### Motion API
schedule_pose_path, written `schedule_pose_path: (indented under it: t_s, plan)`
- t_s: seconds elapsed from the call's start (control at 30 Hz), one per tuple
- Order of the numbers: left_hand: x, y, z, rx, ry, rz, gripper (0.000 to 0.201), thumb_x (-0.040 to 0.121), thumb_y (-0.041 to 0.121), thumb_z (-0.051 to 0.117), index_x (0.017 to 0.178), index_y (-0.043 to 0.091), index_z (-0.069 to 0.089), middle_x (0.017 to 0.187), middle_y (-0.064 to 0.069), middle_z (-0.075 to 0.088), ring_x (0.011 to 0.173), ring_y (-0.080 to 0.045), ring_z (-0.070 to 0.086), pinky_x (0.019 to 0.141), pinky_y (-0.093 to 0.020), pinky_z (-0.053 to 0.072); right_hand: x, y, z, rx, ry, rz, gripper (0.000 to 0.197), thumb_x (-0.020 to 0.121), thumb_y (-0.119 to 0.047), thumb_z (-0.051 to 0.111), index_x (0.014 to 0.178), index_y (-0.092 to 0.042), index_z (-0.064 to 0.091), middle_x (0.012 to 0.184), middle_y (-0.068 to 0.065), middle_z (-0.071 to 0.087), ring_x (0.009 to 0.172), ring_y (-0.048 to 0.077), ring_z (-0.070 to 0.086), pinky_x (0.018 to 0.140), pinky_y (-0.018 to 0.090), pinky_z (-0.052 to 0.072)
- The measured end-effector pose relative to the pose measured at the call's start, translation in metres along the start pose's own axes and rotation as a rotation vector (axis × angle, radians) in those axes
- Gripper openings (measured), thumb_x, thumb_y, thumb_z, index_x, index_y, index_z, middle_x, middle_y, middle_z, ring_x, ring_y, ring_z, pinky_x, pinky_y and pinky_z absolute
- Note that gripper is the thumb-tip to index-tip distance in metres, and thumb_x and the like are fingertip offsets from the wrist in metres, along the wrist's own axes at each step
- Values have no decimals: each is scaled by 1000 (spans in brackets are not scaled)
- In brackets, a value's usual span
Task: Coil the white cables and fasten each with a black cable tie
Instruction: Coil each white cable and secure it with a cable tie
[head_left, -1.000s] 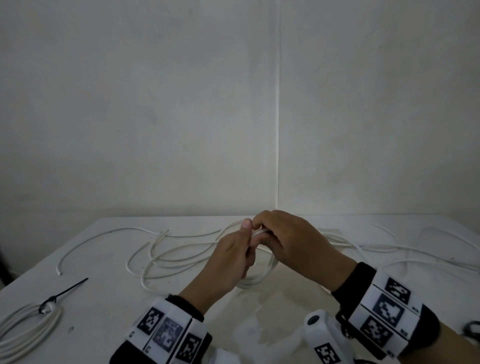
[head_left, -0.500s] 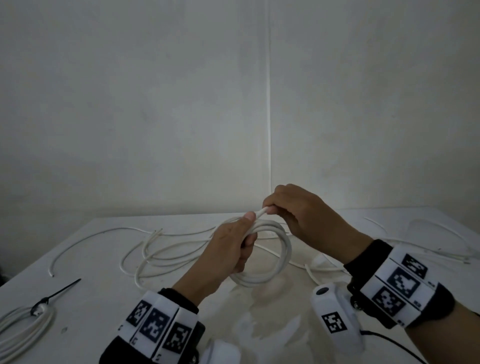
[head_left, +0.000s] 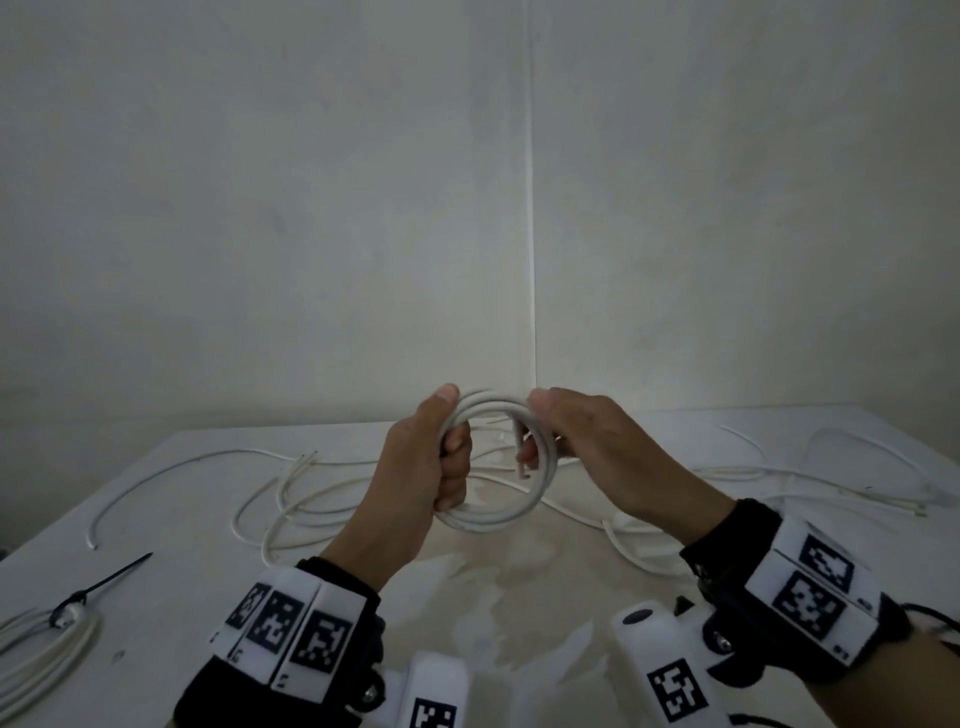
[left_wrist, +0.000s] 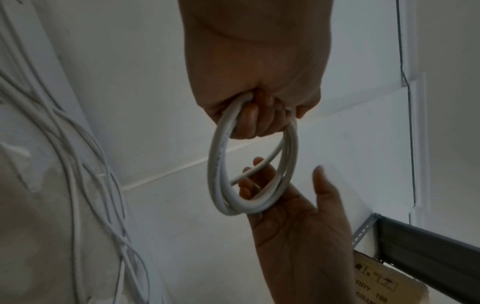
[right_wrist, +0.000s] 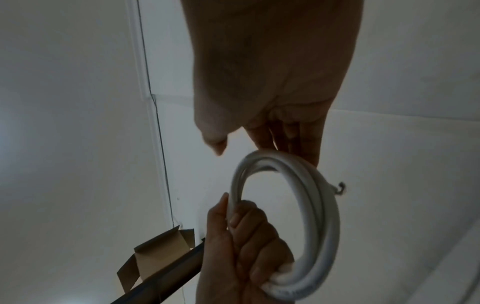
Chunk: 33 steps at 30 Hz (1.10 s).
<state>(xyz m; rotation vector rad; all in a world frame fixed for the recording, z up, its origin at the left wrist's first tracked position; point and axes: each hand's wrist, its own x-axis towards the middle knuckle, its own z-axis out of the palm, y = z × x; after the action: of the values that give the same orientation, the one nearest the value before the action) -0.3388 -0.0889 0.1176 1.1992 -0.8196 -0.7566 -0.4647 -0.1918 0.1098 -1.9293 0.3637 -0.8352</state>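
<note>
A white cable wound into a small coil (head_left: 498, 519) is held upright above the table. My left hand (head_left: 431, 467) grips its left side, fingers curled through the loop, as the left wrist view shows (left_wrist: 259, 115). My right hand (head_left: 587, 447) is at the coil's right side. Its straight fingers (left_wrist: 249, 185) lie behind the coil (left_wrist: 215, 164) and its thumb (left_wrist: 319, 181) stands apart from it. The cable's free end (head_left: 521, 462) hangs down inside the loop. In the right wrist view the coil (right_wrist: 322, 205) hangs below my fingertips (right_wrist: 298, 148).
Loose white cables (head_left: 311, 499) sprawl over the white table (head_left: 182, 597) behind my hands, and more cable (head_left: 831, 478) lies at the right. A coiled cable (head_left: 47, 644) fastened with a black tie (head_left: 104, 582) lies front left. A cardboard box (right_wrist: 161, 253) shows beside a dark shelf.
The coil has been lifted higher. My right hand let go of the cable end it pinched and moved to the coil's right side; the end now hangs inside the loop.
</note>
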Motion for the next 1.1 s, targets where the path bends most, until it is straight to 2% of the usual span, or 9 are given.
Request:
schedule_pose_path:
  t_s: [0.13, 0.37, 0.47, 0.6, 0.73, 0.83, 0.9, 0.97, 1.1]
  plan:
    - [-2, -5, -1, 18, 7, 5, 47, 97, 33, 33, 53, 16, 32, 39, 8, 24, 33, -6, 16, 35, -16, 16, -7, 3, 12, -39, 0, -67, 4, 88, -12, 60, 86, -11, 64, 69, 2, 65, 65, 12, 64, 70, 32, 54]
    - [-3, -7, -6, 16, 37, 35, 50, 97, 32, 34, 49, 17, 32, 39, 7, 23, 33, -7, 16, 35, -16, 17, -8, -7, 10, 410, -205, 140, 16, 80, -21, 64, 84, -6, 60, 61, 0, 63, 60, 16, 64, 63, 24, 52]
    - [-1, -6, -7, 7, 51, 38, 49, 97, 32, 34, 50, 17, 32, 39, 7, 22, 33, -7, 16, 35, -17, 16, -7, -11, 7, 318, -211, 139, 14, 76, -6, 68, 88, -8, 60, 67, 2, 59, 61, 12, 59, 62, 22, 52]
    - [0, -4, -7, -15, 60, 58, 48, 97, 31, 32, 52, 16, 30, 39, 8, 22, 34, -7, 16, 35, -18, 17, -6, -17, 9, 90, -145, 94, 20, 83, -1, 63, 93, -18, 60, 82, 5, 60, 74, 12, 63, 76, 29, 52]
    - [-2, -4, -3, -4, 59, 73, 48, 97, 30, 32, 52, 16, 31, 39, 8, 23, 34, -7, 17, 34, -18, 19, -7, -16, 9, 124, -63, 133, 19, 86, 1, 55, 89, -16, 62, 86, 5, 64, 67, 12, 65, 63, 25, 49]
    - [-1, -4, -1, -21, 86, 64, 48, 97, 31, 33, 52, 16, 31, 39, 8, 22, 34, -8, 16, 34, -18, 18, -8, -19, 14, 382, -39, 202, 14, 91, -13, 51, 93, -8, 64, 66, 2, 55, 59, 11, 51, 60, 22, 40]
    - [-1, -4, 2, -11, 115, 72, 48, 97, 31, 34, 51, 17, 32, 39, 7, 23, 34, -8, 17, 34, -18, 19, -5, -21, 16, 523, -28, 254, 46, 85, -48, 44, 88, -7, 65, 58, -1, 48, 54, 10, 42, 58, 21, 37]
    - [-2, -5, 7, 18, 136, 99, 49, 98, 30, 34, 51, 16, 32, 40, 6, 24, 34, -8, 19, 35, -18, 22, -2, -24, 20, 431, 96, 239, 62, 75, -64, 35, 77, -9, 65, 48, -4, 45, 47, 9, 38, 54, 23, 35]
    - [-5, -12, 14, 67, 109, 146, 49, 100, 30, 28, 53, 13, 34, 41, 4, 26, 35, -9, 24, 37, -17, 30, 3, -21, 28, 203, 338, 84, 54, 92, -47, 36, 56, -11, 55, 37, -9, 39, 39, 8, 34, 48, 27, 31]
